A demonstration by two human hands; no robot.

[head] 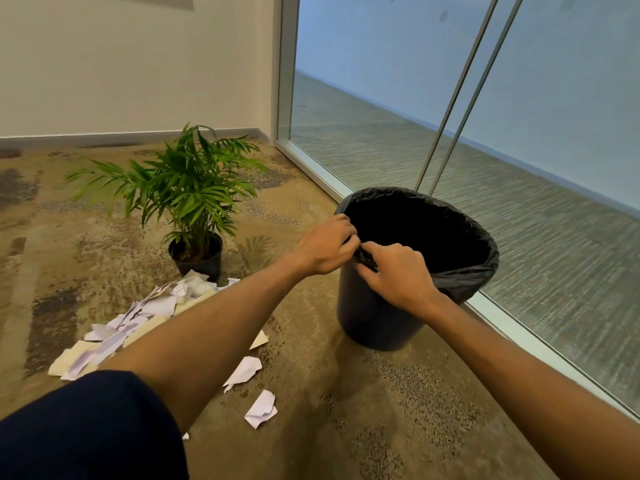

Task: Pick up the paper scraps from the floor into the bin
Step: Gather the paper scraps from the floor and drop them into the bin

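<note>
Both left hand (325, 247) and right hand (394, 271) pinching bin liner (460, 278) at bin (374, 320) near rim, paper scraps (114, 337) on carpet (311, 393) left; hard tug risks tearing liner or tipping bin.

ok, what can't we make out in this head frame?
- Inside of the bin: the black liner is all shadow, so its contents cannot be told.
- Paper scraps: the left forearm covers part of the pile, so no full count.
- Fingers of the left hand and right hand: the fingertips are lost in the liner fold at the rim.
- Print on the scraps: too small to read.
</note>
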